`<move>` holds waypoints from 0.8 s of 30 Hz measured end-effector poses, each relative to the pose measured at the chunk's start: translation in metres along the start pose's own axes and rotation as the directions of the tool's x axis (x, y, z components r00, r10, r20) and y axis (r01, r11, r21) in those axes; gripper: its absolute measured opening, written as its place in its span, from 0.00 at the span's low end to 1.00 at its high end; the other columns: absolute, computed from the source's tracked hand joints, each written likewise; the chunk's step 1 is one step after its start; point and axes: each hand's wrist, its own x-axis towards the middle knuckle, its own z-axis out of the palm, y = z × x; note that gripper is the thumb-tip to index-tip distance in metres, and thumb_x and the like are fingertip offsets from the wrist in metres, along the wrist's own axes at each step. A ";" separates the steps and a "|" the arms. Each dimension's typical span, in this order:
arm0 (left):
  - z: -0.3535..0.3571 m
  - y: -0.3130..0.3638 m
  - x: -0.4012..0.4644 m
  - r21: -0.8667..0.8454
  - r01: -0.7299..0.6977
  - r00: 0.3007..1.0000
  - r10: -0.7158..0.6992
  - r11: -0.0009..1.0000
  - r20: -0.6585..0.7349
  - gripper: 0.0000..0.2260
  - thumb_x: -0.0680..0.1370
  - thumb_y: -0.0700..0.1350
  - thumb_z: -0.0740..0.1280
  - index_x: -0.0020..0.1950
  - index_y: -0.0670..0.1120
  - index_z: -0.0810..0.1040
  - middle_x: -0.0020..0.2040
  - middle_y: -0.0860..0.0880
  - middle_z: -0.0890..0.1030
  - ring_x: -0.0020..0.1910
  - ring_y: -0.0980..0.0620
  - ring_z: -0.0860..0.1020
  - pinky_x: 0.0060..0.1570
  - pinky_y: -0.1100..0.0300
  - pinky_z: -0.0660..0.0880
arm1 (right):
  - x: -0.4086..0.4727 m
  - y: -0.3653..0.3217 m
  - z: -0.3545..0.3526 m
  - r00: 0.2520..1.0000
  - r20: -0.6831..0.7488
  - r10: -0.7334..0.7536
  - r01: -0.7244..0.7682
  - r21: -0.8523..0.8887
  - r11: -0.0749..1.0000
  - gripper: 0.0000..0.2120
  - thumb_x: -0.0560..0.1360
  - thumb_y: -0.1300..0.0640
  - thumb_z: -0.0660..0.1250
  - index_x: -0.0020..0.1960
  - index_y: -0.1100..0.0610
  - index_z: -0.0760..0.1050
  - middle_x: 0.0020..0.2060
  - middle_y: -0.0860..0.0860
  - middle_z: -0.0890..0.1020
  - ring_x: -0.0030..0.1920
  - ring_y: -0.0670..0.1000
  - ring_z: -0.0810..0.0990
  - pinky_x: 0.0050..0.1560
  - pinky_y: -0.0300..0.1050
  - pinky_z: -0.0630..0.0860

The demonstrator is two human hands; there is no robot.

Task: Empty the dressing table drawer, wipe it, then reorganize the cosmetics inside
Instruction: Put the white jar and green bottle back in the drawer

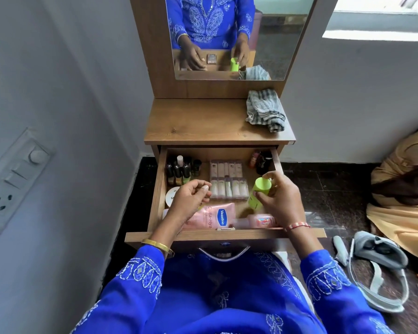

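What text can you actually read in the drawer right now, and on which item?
"Vaseline": blue badge on the pink tube.
"Gluta-Hya": along the same tube, partly hidden by the left hand.
White round jar: lettering too cut off to read.
Nail polish bottles, sachet pack, green bottle: print too small or blurred.

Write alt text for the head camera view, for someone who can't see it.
A person's right hand grips a lime green bottle over an open wooden drawer of cosmetics, while the left hand hovers with loosely curled fingers, holding nothing. The drawer holds nail polish bottles, a pink Vaseline tube and a clear sachet pack; a striped cloth lies on the tabletop.
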 end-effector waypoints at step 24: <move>-0.002 -0.004 0.001 0.025 0.004 0.999 -0.003 1.000 -0.037 0.08 0.79 0.42 0.59 0.51 0.48 0.78 0.43 0.49 0.82 0.41 0.54 0.79 0.41 0.64 0.74 | -0.006 -0.002 0.007 0.996 0.061 0.063 -0.034 -0.397 0.917 0.17 0.71 0.49 0.68 0.49 0.63 0.74 0.47 0.60 0.76 0.49 0.59 0.73 0.49 0.50 0.72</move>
